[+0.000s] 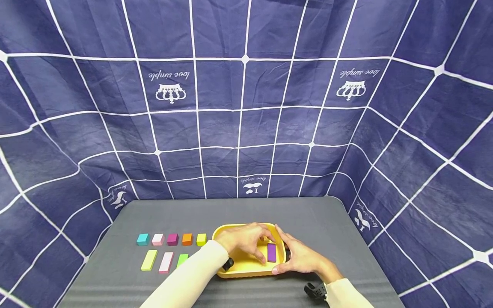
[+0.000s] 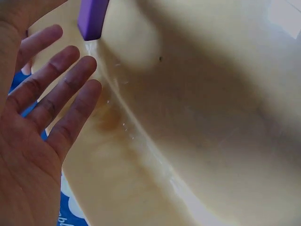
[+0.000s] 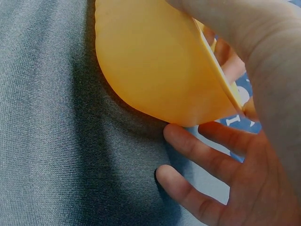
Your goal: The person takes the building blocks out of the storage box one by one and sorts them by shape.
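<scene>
A yellow tray (image 1: 246, 273) with raised walls sits on the grey table. My left hand (image 1: 244, 239) reaches into it from the left, fingers spread and slightly bent, with nothing seen in its grasp. Close to its fingertips a purple block (image 1: 271, 253) is inside the tray, at the right; the left wrist view shows the purple block (image 2: 92, 19) just beyond the fingers. My right hand (image 1: 302, 256) holds the tray's right end, thumb at the front corner and index finger towards the back corner. In the right wrist view other fingertips lie against or beside the tray's outer wall (image 3: 155, 61).
Left of the tray stands a row of small blocks: cyan (image 1: 143, 239), pale pink (image 1: 157, 239), magenta (image 1: 172, 239), orange (image 1: 187, 239) and yellow (image 1: 201, 239). Nearer lie flat blocks: pale yellow (image 1: 149, 260), pink (image 1: 166, 262) and green (image 1: 182, 259), partly behind the left sleeve. A blue curtain (image 1: 223, 128) surrounds the table.
</scene>
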